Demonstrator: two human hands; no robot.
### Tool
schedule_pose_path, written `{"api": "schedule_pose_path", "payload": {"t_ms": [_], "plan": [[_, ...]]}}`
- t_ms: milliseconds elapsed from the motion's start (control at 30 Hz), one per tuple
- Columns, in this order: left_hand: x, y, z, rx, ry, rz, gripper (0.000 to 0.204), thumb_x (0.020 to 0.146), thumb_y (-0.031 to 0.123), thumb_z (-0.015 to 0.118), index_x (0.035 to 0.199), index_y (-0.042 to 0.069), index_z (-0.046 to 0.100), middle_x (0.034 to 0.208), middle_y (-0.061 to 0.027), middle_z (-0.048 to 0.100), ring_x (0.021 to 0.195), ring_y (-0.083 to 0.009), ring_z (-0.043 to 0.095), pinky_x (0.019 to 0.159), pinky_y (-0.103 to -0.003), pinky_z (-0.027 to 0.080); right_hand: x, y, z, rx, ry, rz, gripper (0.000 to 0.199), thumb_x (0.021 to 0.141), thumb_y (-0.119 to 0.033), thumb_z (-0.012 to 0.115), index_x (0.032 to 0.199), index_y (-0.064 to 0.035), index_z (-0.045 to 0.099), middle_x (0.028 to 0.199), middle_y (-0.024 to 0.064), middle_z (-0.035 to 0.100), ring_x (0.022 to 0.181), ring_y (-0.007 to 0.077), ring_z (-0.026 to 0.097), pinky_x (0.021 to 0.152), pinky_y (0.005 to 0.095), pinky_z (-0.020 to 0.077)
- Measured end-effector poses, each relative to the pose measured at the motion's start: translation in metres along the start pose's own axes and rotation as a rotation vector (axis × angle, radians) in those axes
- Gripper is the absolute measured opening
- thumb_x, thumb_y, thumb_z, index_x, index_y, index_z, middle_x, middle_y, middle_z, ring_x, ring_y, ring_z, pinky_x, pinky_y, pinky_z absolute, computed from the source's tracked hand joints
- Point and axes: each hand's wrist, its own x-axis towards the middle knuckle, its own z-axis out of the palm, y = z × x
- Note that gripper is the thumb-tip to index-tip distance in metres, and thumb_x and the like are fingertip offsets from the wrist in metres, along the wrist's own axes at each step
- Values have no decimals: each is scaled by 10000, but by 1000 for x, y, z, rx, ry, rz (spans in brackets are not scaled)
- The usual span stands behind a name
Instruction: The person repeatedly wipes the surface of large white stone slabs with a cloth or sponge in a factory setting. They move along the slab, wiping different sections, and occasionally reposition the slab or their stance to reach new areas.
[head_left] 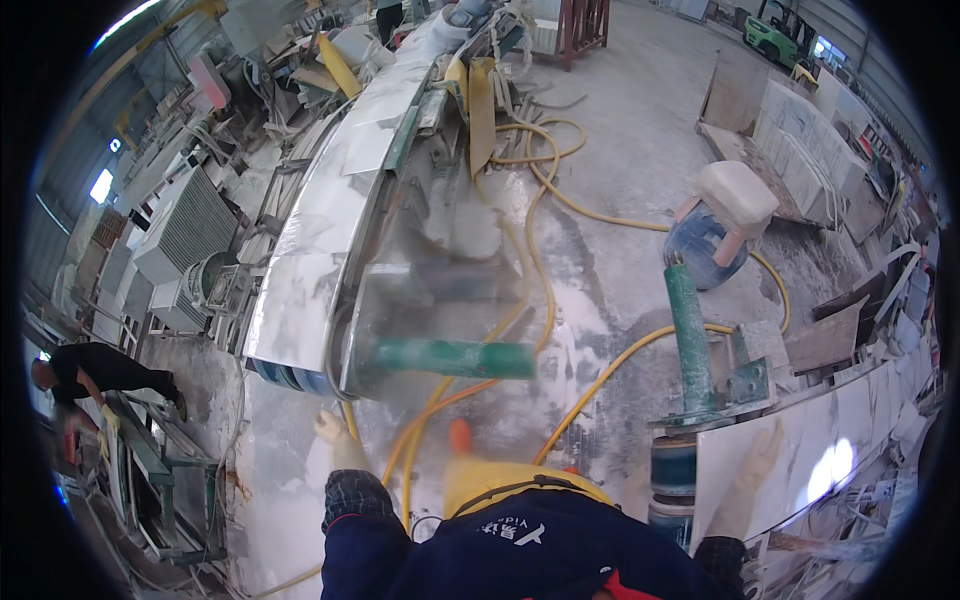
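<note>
My left hand [337, 438], in a pale glove, is just below the near end of a long white stone slab [292, 305] on the machine bed. A yellow hose passes close behind it. Its fingers look bent and blurred, and I see nothing held in them. On the right, my right hand [752, 472], in a similar glove, has its fingers stretched out over a white veined slab [800, 440]. Whether the palm touches the slab I cannot tell. Blue rollers [673, 468] sit at that slab's left end, below a green post [689, 340].
A green cylinder [455, 358] juts from the machine into the aisle. Yellow hoses [540, 290] loop over the dusty wet floor. A blue drum [700, 250] carries a pale jug [738, 193]. At far left a person in black [108, 372] bends over a metal frame. A green forklift [772, 38] stands far back.
</note>
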Motion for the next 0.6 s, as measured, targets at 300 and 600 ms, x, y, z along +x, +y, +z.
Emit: {"api": "schedule_pose_path", "payload": {"t_ms": [300, 600], "plan": [[27, 212, 26, 541, 23, 622, 603, 993, 311, 558, 1500, -5, 472, 1501, -303, 489, 1439, -460, 408, 1223, -472, 281, -101, -198, 165, 18, -333, -459, 396, 979, -133, 585, 1349, 1, 635, 1366, 134, 661, 1274, 265, 602, 1073, 368, 447], [45, 215, 46, 560, -242, 949, 453, 946, 192, 611, 1355, -5, 595, 1412, -274, 561, 1345, -473, 454, 1178, -540, 287, -165, -186, 143, -86, -727, 427, 363, 926, -214, 631, 1222, -14, 694, 1116, 181, 751, 1069, 358, 710, 911, 401, 532]]}}
